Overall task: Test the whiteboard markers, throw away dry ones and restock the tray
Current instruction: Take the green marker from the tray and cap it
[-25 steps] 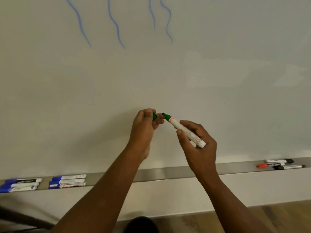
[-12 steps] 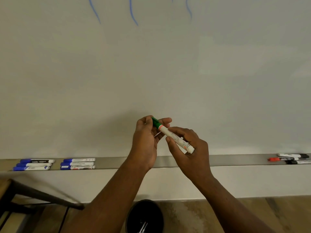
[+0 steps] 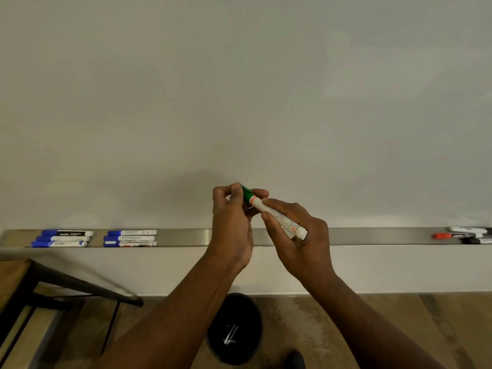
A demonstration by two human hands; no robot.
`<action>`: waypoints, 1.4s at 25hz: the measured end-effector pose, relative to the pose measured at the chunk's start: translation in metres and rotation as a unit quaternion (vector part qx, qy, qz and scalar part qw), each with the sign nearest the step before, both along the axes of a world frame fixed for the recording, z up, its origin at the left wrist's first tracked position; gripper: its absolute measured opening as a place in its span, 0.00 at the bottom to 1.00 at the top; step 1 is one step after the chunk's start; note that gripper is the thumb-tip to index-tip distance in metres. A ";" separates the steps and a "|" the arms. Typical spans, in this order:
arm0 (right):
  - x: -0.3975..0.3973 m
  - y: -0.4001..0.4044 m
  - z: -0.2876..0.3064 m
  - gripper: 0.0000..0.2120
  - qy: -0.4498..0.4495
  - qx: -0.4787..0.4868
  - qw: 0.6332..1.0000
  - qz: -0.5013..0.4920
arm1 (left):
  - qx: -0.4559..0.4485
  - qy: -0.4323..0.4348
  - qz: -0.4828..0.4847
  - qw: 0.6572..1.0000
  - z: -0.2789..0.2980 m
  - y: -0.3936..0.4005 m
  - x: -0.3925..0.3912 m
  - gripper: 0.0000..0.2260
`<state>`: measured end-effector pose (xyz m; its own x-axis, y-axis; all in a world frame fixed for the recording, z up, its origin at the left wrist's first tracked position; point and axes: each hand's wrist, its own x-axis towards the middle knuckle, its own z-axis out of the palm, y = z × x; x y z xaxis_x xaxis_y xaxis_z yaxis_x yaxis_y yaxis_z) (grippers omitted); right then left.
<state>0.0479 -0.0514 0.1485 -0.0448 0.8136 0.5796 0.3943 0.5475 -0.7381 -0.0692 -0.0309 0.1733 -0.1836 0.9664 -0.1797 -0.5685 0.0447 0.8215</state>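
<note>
At the centre of the frame, a person's right hand (image 3: pixel 298 235) grips the white barrel of a green whiteboard marker (image 3: pixel 277 218), fingers and thumb curled round it, the barrel's blunt end pointing toward the lower right. The left hand (image 3: pixel 233 217), just beside it, pinches the marker's green cap (image 3: pixel 247 194) between thumb and curled fingers; the cap sits on the marker's upper-left end. Both hands are held in front of the whiteboard (image 3: pixel 239 89), which fills the upper half of the frame.

Behind the hands a metal tray (image 3: pixel 186 237) runs across the frame along the board's lower edge. On its left stretch lie six blue-capped markers in two stacks of three, one group (image 3: pixel 62 238) near the left edge and the other group (image 3: pixel 130 237) just right of it. At the far right edge of the tray lie a red-capped marker (image 3: pixel 450 235) and black-capped markers (image 3: pixel 476 237), partly cut off by the frame.

Below the hands, at lower centre, a black bin (image 3: pixel 234 328) stands on the wooden floor (image 3: pixel 399 328), with pale stick-like objects inside, too blurred to identify. A dark metal frame of furniture (image 3: pixel 80 286) fills the lower left corner.
</note>
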 end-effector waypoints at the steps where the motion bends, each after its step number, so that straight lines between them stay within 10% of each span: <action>1: -0.002 -0.001 -0.002 0.14 0.000 -0.004 1.000 0.003 | -0.005 -0.010 0.000 1.000 -0.003 -0.001 -0.001 0.07; 5: -0.006 0.000 -0.007 0.11 0.031 -0.053 0.998 0.017 | -0.035 -0.005 -0.005 0.999 -0.021 0.004 -0.006 0.06; 9: -0.005 0.000 -0.034 0.08 0.087 -0.171 0.981 -0.007 | -0.093 0.246 -0.036 0.964 -0.066 0.014 -0.018 0.09; 15: 0.006 -0.023 -0.112 0.03 -0.032 -0.326 0.944 -0.041 | 0.001 0.651 -0.100 0.753 -0.149 0.025 -0.052 0.11; 23: 0.023 -0.078 -0.229 0.14 -0.202 -0.619 0.758 0.049 | 0.006 0.773 -0.289 0.565 -0.210 0.035 -0.077 0.23; 29: 0.015 -0.073 -0.244 0.10 -0.273 -0.610 0.733 0.126 | 0.024 0.784 -0.283 0.552 -0.221 0.037 -0.083 0.27; 35: 0.023 -0.056 -0.248 0.26 -0.306 -0.605 0.726 0.112 | 0.012 0.796 -0.274 0.540 -0.220 0.037 -0.077 0.27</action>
<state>0.0714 -0.1079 -0.0996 -0.2029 0.6431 -0.7384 0.8521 -0.2556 -0.4567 -0.1462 0.0063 -0.0471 0.2280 0.9525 -0.2019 0.9515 -0.1739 0.2539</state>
